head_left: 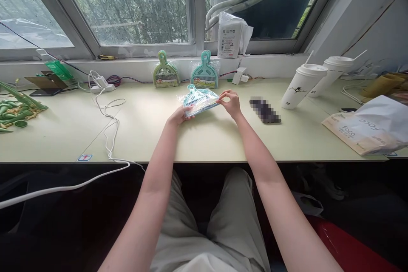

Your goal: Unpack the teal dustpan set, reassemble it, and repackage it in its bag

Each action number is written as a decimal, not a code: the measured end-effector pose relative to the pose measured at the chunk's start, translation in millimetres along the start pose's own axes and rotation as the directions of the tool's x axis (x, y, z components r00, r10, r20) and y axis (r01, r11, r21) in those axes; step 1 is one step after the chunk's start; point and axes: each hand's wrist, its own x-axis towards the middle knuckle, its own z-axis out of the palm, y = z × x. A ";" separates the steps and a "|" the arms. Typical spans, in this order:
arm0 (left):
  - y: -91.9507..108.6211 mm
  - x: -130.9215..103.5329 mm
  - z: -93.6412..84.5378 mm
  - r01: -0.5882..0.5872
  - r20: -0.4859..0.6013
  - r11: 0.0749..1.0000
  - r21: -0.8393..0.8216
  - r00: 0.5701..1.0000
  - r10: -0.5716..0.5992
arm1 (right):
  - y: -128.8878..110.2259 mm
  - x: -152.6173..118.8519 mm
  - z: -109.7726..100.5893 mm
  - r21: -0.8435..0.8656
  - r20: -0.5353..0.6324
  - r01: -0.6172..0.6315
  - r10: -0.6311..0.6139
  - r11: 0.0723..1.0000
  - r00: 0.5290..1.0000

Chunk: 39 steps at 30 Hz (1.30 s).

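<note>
A long pale yellow-green desk (207, 140) runs across the middle of the frame beneath a window. At far left lie green plastic pieces (14, 112). A white cable (108, 114) snakes from a power strip (102, 88) at upper left over the front edge. Right of centre lies a dark blurred object (265, 111). Two white lidded cups (302, 85) with straws stand at upper right, beside a white paper bag (369, 129) at far right.
</note>
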 end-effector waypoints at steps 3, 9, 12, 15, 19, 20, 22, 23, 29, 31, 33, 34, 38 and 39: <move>0.7 -3.2 0.2 -0.032 0.060 0.999 0.026 0.998 0.031 | 2.3 0.7 0.2 0.146 0.029 -0.049 0.045 0.988 0.999; -0.2 -10.4 3.3 -0.061 0.234 0.988 0.140 0.972 0.027 | 15.8 -3.2 7.4 0.242 0.030 -0.205 0.203 0.948 0.979; -1.5 -9.8 5.5 -0.066 0.209 0.982 0.175 0.978 0.029 | 17.9 -4.0 8.7 0.267 0.029 -0.255 0.257 0.929 0.966; -0.9 -7.3 5.0 -0.040 0.129 0.991 0.129 0.991 0.023 | 12.4 -1.4 1.6 0.379 0.060 -0.299 0.300 0.876 0.952; 2.8 -5.8 0.3 -0.019 -0.010 0.999 -0.048 1.000 0.019 | 1.0 0.3 -12.2 0.480 0.272 -0.305 0.191 0.822 0.943; 3.8 -6.2 -0.9 -0.017 -0.038 0.997 -0.081 0.999 0.014 | -0.5 -0.4 -12.9 0.466 0.323 -0.314 0.171 0.827 0.931; 5.5 -7.4 -2.8 -0.003 -0.067 0.993 -0.115 0.998 -0.004 | -0.2 -2.4 -9.5 0.420 0.370 -0.341 0.184 0.841 0.911; 6.0 -8.1 -3.3 0.005 -0.066 0.993 -0.116 0.998 -0.013 | 1.3 -3.4 -6.1 0.397 0.366 -0.353 0.207 0.847 0.907; 5.2 -7.1 -2.8 0.019 -0.001 0.999 -0.043 1.000 -0.019 | 11.7 -3.2 9.3 0.365 0.191 -0.304 0.249 0.880 0.949; 4.2 -6.4 -2.8 0.001 0.028 1.000 -0.030 1.000 0.000 | 11.4 -2.8 10.2 0.383 0.146 -0.277 0.238 0.881 0.960; 3.5 -6.8 -3.0 -0.015 0.060 1.000 -0.016 0.998 0.016 | 10.8 -3.5 12.0 0.374 0.116 -0.270 0.245 0.887 0.963; 3.2 -7.3 -3.2 -0.022 0.072 1.000 -0.008 0.997 0.023 | 11.1 -4.2 13.5 0.358 0.106 -0.276 0.255 0.892 0.961; 2.4 -8.9 -4.2 -0.050 0.086 0.997 0.052 0.995 0.045 | 19.0 -7.7 21.7 0.296 0.126 -0.369 0.347 0.881 0.929; 2.7 -9.1 -4.2 -0.059 0.087 0.996 0.073 0.995 0.053 | 22.2 -8.2 23.7 0.295 0.138 -0.410 0.385 0.863 0.912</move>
